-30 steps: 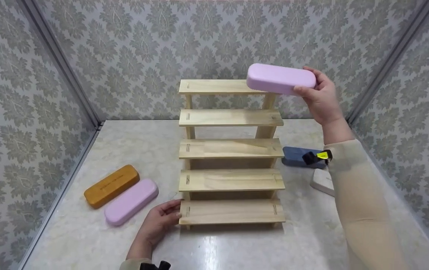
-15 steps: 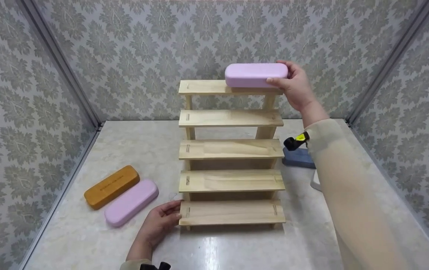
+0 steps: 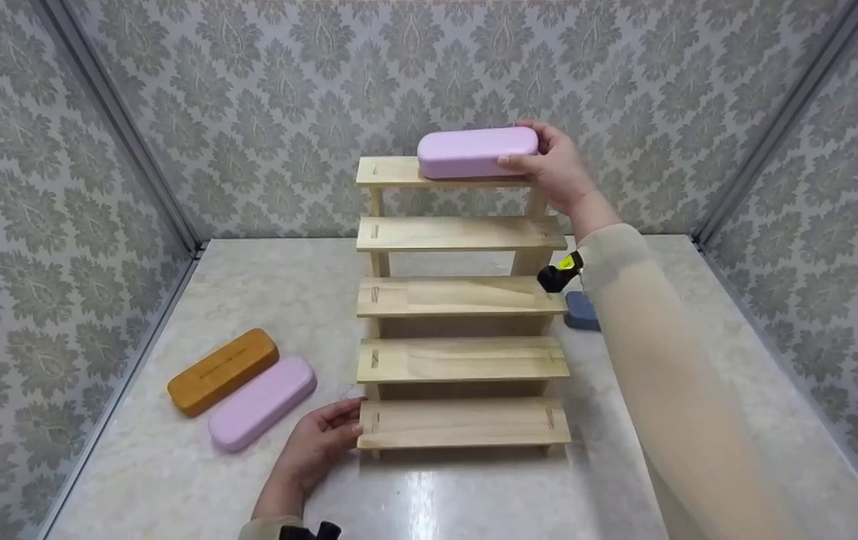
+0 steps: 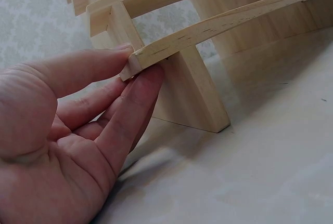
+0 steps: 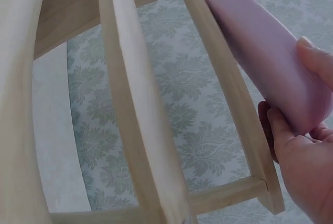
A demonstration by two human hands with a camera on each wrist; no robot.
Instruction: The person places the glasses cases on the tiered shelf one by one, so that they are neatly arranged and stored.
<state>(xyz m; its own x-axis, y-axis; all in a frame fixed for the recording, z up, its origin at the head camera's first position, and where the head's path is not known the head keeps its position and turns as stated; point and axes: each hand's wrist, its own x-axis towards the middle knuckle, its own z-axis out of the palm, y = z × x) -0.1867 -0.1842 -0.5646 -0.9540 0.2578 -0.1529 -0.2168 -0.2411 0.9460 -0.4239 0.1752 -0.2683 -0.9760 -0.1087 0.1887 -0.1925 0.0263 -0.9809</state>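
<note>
The right hand [image 3: 560, 169] is gripping one end of a pale pink case [image 3: 466, 144] between thumb and fingers, leaving its other end clear over the top shelf [image 3: 388, 171]; whether the board is bearing its weight, I cannot tell. The left hand [image 3: 316, 442] is pinching the left end of the lowest shelf [image 3: 463, 424], apparently steadying the five-tier wooden rack [image 3: 463, 360]. Farther left, an orange case [image 3: 223, 371] and a second pink case [image 3: 264, 403] are lying side by side on the counter [image 3: 271, 285]; rightward, a blue case [image 3: 581, 311] is showing partly behind the sleeve [image 3: 654, 330].
</note>
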